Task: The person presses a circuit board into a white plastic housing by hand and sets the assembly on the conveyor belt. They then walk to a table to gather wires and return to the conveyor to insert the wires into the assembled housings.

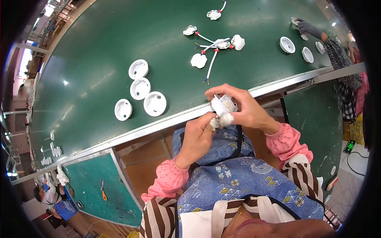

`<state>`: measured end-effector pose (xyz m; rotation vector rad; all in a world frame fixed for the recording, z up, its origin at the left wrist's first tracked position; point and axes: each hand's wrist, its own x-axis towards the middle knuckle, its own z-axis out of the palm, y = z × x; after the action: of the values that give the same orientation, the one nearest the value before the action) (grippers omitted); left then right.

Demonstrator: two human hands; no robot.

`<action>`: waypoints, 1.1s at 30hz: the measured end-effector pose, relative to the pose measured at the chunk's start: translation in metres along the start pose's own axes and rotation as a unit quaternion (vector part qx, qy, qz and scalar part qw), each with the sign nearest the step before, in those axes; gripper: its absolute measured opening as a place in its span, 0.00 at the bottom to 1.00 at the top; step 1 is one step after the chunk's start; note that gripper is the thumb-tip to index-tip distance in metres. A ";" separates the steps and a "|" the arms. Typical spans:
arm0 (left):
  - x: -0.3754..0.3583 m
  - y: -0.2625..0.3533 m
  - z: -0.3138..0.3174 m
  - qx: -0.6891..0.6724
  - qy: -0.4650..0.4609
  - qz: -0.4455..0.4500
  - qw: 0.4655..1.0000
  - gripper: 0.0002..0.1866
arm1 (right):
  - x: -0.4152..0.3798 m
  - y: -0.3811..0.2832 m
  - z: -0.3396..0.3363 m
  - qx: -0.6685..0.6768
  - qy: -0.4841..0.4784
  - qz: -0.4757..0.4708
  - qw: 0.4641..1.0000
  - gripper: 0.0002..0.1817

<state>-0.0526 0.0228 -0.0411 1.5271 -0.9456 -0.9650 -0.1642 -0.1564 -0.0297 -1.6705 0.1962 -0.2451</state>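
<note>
Over the front edge of the green table (pixel 99 99), my right hand (pixel 248 109) grips a round white lamp housing (pixel 219 106) with a light board showing inside. My left hand (pixel 198 137) is closed on a crumpled white cloth (pixel 222 120), which touches the lower side of the housing. To the left stand several white cups, among them a large one (pixel 154 104) and a smaller one (pixel 123 110). Beyond my hands lie white lamp parts with cables, including one (pixel 199 60) near a loose cable (pixel 212 66).
At the right, a co-worker's gloved hand (pixel 309 28) touches a small white part near several white rings (pixel 287 45). Orange-handled scissors (pixel 103 190) lie on a lower green surface at left. A metal rail (pixel 174 122) runs along the table's edge. Other people sit far left.
</note>
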 end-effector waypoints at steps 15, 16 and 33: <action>-0.007 0.042 -0.013 0.155 0.087 0.014 0.984 0.36 | -0.005 -0.021 0.005 -0.222 0.034 -0.133 0.965 0.46; -0.006 0.030 -0.013 0.193 0.088 0.064 0.975 0.37 | -0.004 -0.021 0.006 -0.230 0.038 -0.146 0.961 0.46; 0.009 0.017 0.003 0.085 0.076 0.104 0.988 0.06 | 0.005 0.005 0.022 -0.110 0.131 -0.105 0.980 0.19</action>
<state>-0.0538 0.0106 -0.0253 1.5824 -1.0738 -0.6226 -0.1530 -0.1371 -0.0368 -1.8778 0.2500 -0.6233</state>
